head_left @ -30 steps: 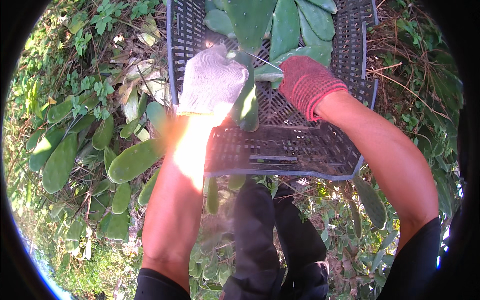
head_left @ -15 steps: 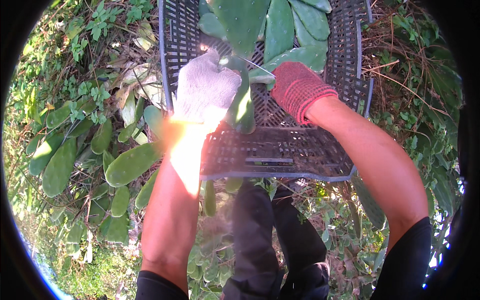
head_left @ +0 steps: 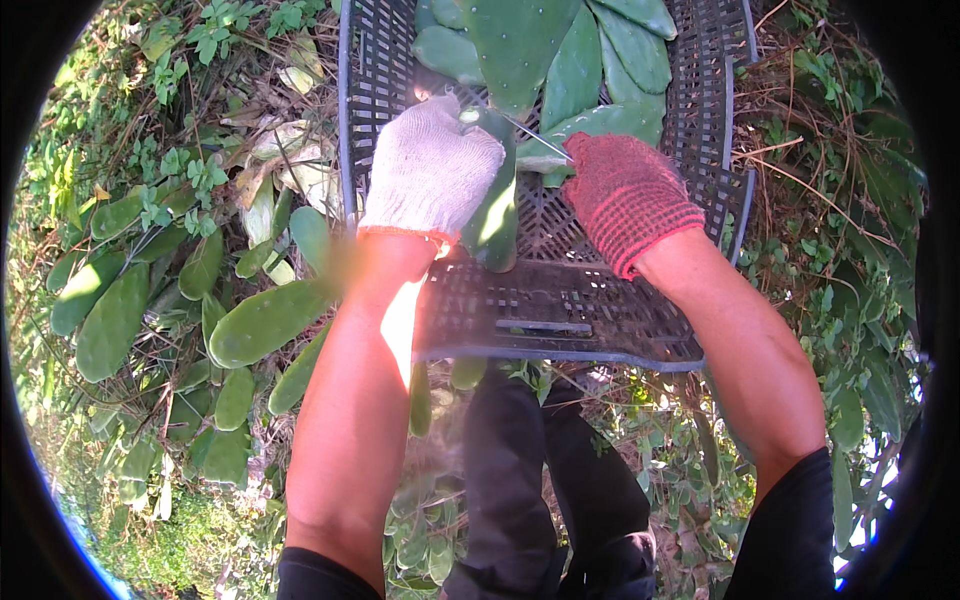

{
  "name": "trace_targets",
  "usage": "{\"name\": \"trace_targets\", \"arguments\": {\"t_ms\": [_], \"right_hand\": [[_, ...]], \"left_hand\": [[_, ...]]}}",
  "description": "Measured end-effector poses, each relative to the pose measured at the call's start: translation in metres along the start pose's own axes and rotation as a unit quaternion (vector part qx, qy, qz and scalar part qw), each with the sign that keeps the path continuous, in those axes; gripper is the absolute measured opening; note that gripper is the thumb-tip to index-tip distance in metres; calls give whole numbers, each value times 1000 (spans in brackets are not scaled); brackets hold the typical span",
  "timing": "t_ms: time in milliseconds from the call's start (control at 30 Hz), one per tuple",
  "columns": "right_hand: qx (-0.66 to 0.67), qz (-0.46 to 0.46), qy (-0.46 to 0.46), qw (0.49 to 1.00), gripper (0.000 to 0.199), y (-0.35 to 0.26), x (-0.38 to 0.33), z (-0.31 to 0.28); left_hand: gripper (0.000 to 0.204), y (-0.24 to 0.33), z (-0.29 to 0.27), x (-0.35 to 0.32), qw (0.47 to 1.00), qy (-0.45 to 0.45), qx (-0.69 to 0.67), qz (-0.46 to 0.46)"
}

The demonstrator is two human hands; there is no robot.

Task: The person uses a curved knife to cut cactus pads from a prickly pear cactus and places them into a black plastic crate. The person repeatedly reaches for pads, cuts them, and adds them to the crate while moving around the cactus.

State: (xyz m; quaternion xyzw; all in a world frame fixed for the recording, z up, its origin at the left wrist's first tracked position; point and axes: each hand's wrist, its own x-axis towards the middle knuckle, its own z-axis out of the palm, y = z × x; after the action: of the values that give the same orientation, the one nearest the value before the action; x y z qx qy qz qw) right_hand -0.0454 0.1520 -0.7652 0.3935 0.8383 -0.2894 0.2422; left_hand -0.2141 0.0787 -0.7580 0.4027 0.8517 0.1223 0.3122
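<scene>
My left hand [head_left: 430,165], in a white knit glove with an orange cuff, is closed on a green prickly pear pad [head_left: 498,215] that hangs down over the crate. Closed in a red glove with dark stripes, my right hand [head_left: 632,195] grips a knife [head_left: 538,137]. Its thin metal blade points left toward the pad's top edge, and the handle is hidden in the glove. Whether the blade touches the pad, I cannot tell. Beneath both hands is a black slatted plastic crate [head_left: 560,352], with several prickly pear pads [head_left: 520,45] piled at its far end.
Prickly pear plants [head_left: 270,322] grow thickly along the left, some reaching the crate's side. Dry stems [head_left: 775,150] and leafy growth lie to the right. My legs [head_left: 510,460] in dark trousers stand just below the crate's near rim.
The whole scene has shifted slightly right in view, hands and crate together. The bright glare on my left wrist has shrunk. Both hands keep their grips.
</scene>
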Motion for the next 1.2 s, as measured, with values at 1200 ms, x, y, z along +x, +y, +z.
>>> {"name": "trace_targets", "arguments": {"t_ms": [1200], "right_hand": [[145, 30, 26, 989, 30, -12, 12, 46]], "left_hand": [[31, -4, 1, -4, 999, 22, 5, 30]]}}
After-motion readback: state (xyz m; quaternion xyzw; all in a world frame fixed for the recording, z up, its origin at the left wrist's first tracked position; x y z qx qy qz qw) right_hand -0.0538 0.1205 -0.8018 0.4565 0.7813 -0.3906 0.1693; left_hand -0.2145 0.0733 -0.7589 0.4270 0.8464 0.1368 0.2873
